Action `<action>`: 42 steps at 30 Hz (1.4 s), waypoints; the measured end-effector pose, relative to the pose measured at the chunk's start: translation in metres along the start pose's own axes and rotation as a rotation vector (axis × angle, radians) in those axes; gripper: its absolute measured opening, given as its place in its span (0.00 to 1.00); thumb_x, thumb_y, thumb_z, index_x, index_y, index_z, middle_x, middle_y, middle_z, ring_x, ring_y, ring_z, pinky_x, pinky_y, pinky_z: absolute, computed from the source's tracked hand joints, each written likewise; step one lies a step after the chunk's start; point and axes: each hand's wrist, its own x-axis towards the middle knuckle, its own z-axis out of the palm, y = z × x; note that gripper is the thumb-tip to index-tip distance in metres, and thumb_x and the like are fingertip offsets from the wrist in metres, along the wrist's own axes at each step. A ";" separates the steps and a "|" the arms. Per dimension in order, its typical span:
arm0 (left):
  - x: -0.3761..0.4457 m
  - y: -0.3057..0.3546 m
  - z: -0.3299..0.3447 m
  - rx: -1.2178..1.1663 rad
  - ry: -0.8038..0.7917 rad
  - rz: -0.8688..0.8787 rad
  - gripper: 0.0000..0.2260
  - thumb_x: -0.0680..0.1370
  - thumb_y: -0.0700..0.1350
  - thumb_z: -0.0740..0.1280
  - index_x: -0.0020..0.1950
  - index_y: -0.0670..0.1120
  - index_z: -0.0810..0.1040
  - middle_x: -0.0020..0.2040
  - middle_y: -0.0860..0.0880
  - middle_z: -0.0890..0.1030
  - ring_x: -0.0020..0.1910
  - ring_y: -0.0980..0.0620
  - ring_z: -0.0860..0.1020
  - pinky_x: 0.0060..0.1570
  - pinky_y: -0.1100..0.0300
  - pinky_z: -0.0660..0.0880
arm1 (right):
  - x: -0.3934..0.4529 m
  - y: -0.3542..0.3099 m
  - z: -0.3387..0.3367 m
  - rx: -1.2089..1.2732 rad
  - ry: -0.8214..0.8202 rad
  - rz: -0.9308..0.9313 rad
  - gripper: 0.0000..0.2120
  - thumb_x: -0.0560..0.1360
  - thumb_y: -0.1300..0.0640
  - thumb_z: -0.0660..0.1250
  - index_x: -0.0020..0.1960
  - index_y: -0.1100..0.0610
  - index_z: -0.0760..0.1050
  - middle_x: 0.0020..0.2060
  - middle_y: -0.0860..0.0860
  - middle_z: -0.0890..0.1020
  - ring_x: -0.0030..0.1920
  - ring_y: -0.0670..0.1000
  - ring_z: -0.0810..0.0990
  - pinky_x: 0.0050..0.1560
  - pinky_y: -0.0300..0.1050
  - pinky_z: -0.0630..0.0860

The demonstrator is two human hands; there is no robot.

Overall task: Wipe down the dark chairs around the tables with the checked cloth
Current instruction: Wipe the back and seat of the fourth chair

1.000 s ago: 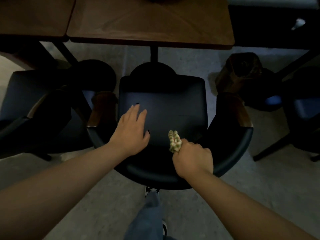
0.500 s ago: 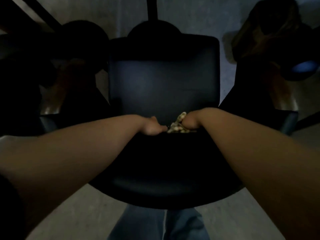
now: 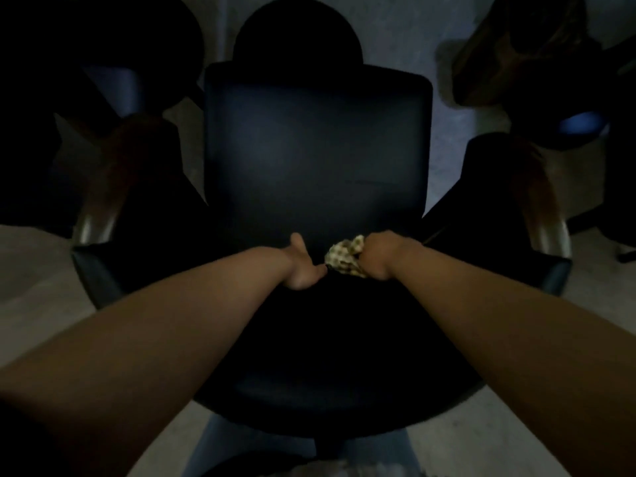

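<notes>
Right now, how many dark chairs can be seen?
3, as far as the dim light shows: one chair in the middle under both hands, another chair at far left, a third chair at far right. Others may be hidden.

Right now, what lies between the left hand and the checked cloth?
Nothing: head view shows the left hand's fingertip reaching the checked cloth bunched in the right hand.

The light is dim, leaving much of the room in deep shadow. The floor (image 3: 31, 297) is pale grey and looks like concrete, brightest at the lower left and lower right and bluish at the top. A round dark base (image 3: 297, 41) on the floor shows at top centre, its detail lost in shadow.
</notes>
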 end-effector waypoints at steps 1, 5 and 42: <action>-0.003 -0.002 0.008 0.000 -0.015 0.004 0.43 0.80 0.63 0.55 0.76 0.38 0.32 0.77 0.39 0.59 0.73 0.40 0.63 0.71 0.53 0.62 | -0.004 0.000 0.009 0.013 -0.006 0.014 0.21 0.78 0.51 0.57 0.67 0.60 0.71 0.64 0.57 0.75 0.60 0.58 0.76 0.61 0.52 0.73; -0.010 -0.011 0.036 -0.006 -0.074 -0.001 0.42 0.79 0.64 0.55 0.77 0.40 0.34 0.76 0.39 0.62 0.72 0.40 0.66 0.70 0.51 0.64 | -0.020 -0.005 0.037 0.085 0.003 0.034 0.20 0.78 0.52 0.57 0.67 0.59 0.71 0.64 0.57 0.75 0.61 0.58 0.75 0.60 0.51 0.72; 0.198 0.084 -0.065 0.473 0.825 0.481 0.39 0.78 0.64 0.49 0.78 0.41 0.41 0.78 0.35 0.40 0.77 0.39 0.37 0.75 0.43 0.42 | 0.169 0.219 0.002 1.000 0.272 0.227 0.11 0.80 0.59 0.57 0.41 0.49 0.70 0.34 0.50 0.74 0.29 0.45 0.74 0.33 0.41 0.76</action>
